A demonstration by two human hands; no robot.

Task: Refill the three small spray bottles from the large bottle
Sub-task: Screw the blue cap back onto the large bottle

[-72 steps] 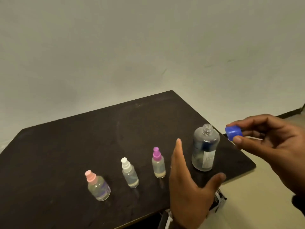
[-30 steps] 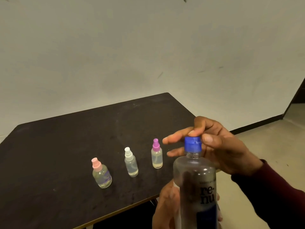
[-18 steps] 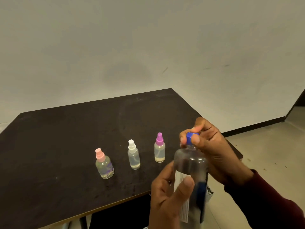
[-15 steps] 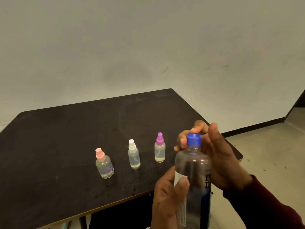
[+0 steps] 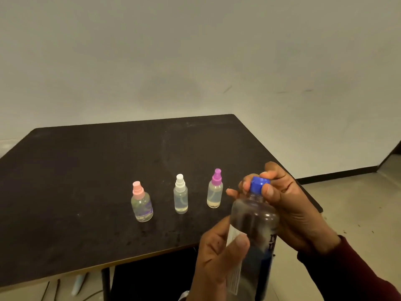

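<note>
The large clear bottle [image 5: 255,222] is held up off the table, close to the camera at the lower right. My left hand [image 5: 217,263] grips its body from the left, thumb across the label. My right hand [image 5: 288,209] pinches the blue cap [image 5: 259,184] that sits on the bottle's neck. Three small spray bottles stand in a row on the black table [image 5: 86,181]: one with a pink top [image 5: 141,203], one with a white top [image 5: 180,195], one with a purple top [image 5: 214,190]. Each holds a little clear liquid.
The table's near edge [image 5: 108,265] runs just left of my left hand, and its right corner lies behind my right wrist. A plain wall stands behind the table. Tiled floor [image 5: 358,213] spreads to the right. Cables lie on the floor under the table.
The large bottle was lifted off the table by my left hand and the blue cap set on its neck. My right-hand fingers have since shifted around the cap, from loosely behind it to pinching it.
</note>
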